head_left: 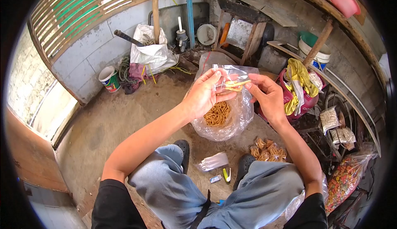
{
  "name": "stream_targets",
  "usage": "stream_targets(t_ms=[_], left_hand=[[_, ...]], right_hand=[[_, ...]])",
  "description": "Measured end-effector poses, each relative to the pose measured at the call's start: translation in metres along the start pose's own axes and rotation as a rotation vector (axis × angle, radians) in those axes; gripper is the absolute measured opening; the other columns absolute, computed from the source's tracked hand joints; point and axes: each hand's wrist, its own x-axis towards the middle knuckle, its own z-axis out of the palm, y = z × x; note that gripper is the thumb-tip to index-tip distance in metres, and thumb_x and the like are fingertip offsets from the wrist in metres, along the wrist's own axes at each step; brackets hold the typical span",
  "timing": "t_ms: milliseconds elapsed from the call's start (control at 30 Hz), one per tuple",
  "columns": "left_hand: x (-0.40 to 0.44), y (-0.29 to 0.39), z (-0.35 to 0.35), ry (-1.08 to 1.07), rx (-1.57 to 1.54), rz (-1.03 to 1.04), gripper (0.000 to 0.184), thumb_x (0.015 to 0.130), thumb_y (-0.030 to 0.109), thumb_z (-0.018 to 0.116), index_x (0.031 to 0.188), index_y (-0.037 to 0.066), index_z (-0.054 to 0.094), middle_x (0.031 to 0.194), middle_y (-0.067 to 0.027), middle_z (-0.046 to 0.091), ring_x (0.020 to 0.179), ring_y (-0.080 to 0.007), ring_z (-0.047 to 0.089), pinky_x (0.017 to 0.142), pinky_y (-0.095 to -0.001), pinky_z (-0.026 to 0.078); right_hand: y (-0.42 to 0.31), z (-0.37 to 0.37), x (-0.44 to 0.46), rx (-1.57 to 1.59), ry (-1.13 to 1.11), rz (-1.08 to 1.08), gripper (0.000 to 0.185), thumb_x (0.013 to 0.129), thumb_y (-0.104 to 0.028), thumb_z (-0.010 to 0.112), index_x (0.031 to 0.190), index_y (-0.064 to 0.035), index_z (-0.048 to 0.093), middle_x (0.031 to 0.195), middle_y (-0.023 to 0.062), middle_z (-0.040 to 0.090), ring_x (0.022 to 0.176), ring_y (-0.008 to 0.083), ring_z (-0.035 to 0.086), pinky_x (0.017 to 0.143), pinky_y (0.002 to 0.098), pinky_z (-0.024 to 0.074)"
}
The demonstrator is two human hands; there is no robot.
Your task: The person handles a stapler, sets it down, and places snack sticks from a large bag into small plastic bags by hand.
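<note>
In front of me, my left hand (202,91) holds a small clear plastic bag (242,70), fingers behind it and thumb at its edge. A few pale yellow snack sticks (235,84) lie at the bag, between my two hands. My right hand (269,98) is closed in a pinch at the right ends of these sticks; whether it grips the bag's edge too, I cannot tell. Below my hands, a large open clear bag (240,123) stands on the floor with many brown snack sticks (217,114) in it.
Between my feet lie a stack of clear bags (214,161), a green stapler-like tool (226,174) and a small blue-white box (215,179). Filled snack packs (269,151) lie by my right knee. A bag of colourful snacks (347,179), a paint bucket (109,79) and a white sack (151,55) stand around.
</note>
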Motion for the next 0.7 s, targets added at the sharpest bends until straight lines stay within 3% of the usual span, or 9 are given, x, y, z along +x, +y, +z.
stream_targets(t_ms=[367,433,700], left_hand=[[0.0018,-0.0032,0.0009,-0.013,-0.061,-0.005,0.017,0.099,0.022,0.043,0.106,0.009,0.052,0.124,-0.0195,0.056,0.107,-0.0317,0.061,0.092,-0.0452,0.052],[0.0017,-0.0039,0.0005,-0.018,-0.068,0.002,0.016,0.099,0.021,0.044,0.106,0.009,0.053,0.124,-0.0189,0.056,0.107,-0.0313,0.061,0.092,-0.0451,0.052],[0.0013,-0.0036,-0.003,0.01,-0.068,0.002,0.017,0.098,0.019,0.047,0.109,0.009,0.053,0.123,-0.0157,0.057,0.109,-0.0294,0.06,0.092,-0.0465,0.052]], right_hand=[[0.0041,0.0042,-0.0032,-0.131,-0.127,-0.079,0.02,0.087,-0.017,0.068,0.104,-0.0064,0.069,0.094,0.0011,0.062,0.076,0.0064,0.057,0.057,0.0203,0.0482],[0.006,0.0042,-0.0015,-0.102,-0.045,-0.056,0.02,0.086,-0.017,0.069,0.101,-0.0042,0.069,0.093,0.0013,0.063,0.076,0.0061,0.057,0.057,0.0201,0.048],[0.0007,-0.0001,-0.0003,-0.165,-0.099,0.035,0.019,0.086,-0.017,0.068,0.097,-0.0015,0.07,0.085,0.0005,0.064,0.071,0.0044,0.056,0.054,0.0201,0.0471]])
